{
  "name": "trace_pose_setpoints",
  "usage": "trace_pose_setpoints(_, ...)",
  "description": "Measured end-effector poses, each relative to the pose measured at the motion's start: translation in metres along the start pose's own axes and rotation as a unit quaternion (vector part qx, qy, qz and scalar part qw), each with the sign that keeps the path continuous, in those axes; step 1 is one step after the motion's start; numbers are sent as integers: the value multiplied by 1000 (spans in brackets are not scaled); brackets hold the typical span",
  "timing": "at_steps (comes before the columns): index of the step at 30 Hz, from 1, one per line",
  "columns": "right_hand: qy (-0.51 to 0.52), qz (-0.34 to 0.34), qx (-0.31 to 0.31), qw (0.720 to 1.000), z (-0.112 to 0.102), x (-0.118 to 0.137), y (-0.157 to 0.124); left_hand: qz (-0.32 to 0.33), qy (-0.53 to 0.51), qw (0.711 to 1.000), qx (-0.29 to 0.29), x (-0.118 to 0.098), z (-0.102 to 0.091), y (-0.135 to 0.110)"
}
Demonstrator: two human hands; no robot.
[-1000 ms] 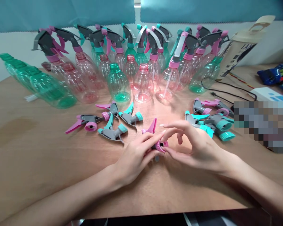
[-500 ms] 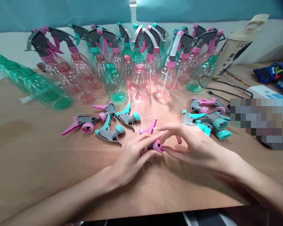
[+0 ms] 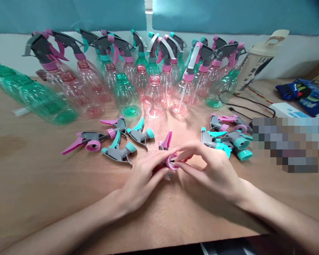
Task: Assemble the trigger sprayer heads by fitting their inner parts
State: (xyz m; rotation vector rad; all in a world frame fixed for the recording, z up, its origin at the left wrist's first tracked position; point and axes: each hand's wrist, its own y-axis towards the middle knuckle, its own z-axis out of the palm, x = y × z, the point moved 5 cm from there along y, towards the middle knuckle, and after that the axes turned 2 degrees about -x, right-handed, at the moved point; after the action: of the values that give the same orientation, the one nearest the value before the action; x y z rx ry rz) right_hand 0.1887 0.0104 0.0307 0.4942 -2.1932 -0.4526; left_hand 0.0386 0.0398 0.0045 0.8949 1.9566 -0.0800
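My left hand is closed around a pink and grey trigger spray head, just above the table. The head's pink screw collar faces right, its opening showing. At that opening my right hand has thumb and forefinger pinched together, the tips reaching into the collar. Whatever lies between those tips is too small or hidden to make out. Loose spray heads lie to the left, among them a teal one and a pink one. More lie on the right, including a teal one.
Behind stand several clear pink bottles and green bottles, many with spray heads on. A cream tumbler, black cable, blue packet and blurred-out object are on the right. The table's front edge is near my forearms.
My right thumb and forefinger, earlier apart at the collar's rim, have come together at its opening. The collar has turned more toward me. The whole view has shifted slightly.
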Motion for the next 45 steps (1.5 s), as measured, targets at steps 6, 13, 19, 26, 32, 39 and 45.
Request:
trace_pose_setpoints(6,24,-54,33,998,6,0,-1,-4,2,1000,12,-2,0,2)
trace_pose_setpoints(13,-71,-123,31,989,4,6,3,7,24,1000,7,-3,1,1)
trace_pose_setpoints(19,-40,-133,-75,988,-8,3,3,24,45,999,-1,-2,3,-3)
trace_pose_setpoints(26,22,-5,-160,987,-18,-25,13,61,114,991,-46,-12,-4,1)
trace_pose_setpoints(32,12,79,-50,996,9,-44,12,112,179,968,-134,-33,-15,19)
trace_pose_setpoints(39,-59,74,-1,995,22,-35,8,155,209,963,-67,-61,5,79)
trace_pose_setpoints(45,-87,28,42,995,27,-24,3,229,282,931,23,-53,50,134)
